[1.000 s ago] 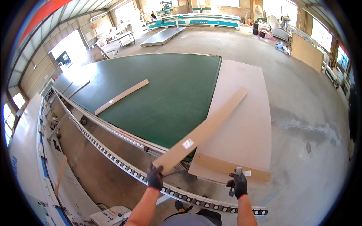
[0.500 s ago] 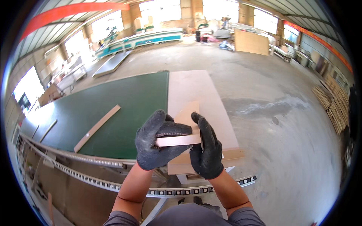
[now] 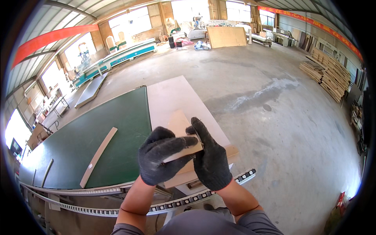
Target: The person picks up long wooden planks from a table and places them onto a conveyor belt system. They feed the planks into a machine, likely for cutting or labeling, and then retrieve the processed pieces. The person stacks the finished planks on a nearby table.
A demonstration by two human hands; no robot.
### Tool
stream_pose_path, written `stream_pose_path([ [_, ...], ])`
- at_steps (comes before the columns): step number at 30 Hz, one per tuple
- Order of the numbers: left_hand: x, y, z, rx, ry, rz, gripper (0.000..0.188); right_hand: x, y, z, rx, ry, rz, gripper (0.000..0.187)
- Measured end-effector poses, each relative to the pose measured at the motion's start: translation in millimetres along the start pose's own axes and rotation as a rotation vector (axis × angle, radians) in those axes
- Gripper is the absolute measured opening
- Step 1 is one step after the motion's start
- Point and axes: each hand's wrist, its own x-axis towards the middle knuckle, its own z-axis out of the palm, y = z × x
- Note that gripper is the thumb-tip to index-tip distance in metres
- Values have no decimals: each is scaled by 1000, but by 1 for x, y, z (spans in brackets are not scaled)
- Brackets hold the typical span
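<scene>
Both my hands wear dark grey knit gloves and are together in front of me, above the near end of a pale pinkish board (image 3: 172,92). My left hand (image 3: 158,158) grips a light wooden strip (image 3: 188,152) between thumb and fingers. At the strip's right end my right hand (image 3: 212,162) is closed on it, thumb pointing up and away. Behind my fingers shows a tan flat piece (image 3: 178,122); whether it joins the strip I cannot tell. Another long, pale wooden strip (image 3: 98,156) lies to the left on a green-topped table (image 3: 127,125).
A curved rail with rollers (image 3: 184,200) runs between me and the table. Two thin dark strips lie at the table's left end. Farther off are a long teal-and-white machine (image 3: 117,58), a grey panel (image 3: 91,91) near the floor, a leaning plywood sheet (image 3: 227,37) and stacked boards (image 3: 329,74).
My view has swung to the right, so the table and machine sit further left. The held strip has tilted, its right end rising. Both hands remain on it.
</scene>
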Motion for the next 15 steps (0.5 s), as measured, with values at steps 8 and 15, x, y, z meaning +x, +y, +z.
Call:
stream_pose_path([
  [8, -35, 39, -33, 142, -276, 30, 25, -47, 141, 70, 1023, 327, 691, 55],
  [15, -94, 95, -80, 30, -243, -200, 21, -58, 156, 175, 2013, -67, 1007, 67],
])
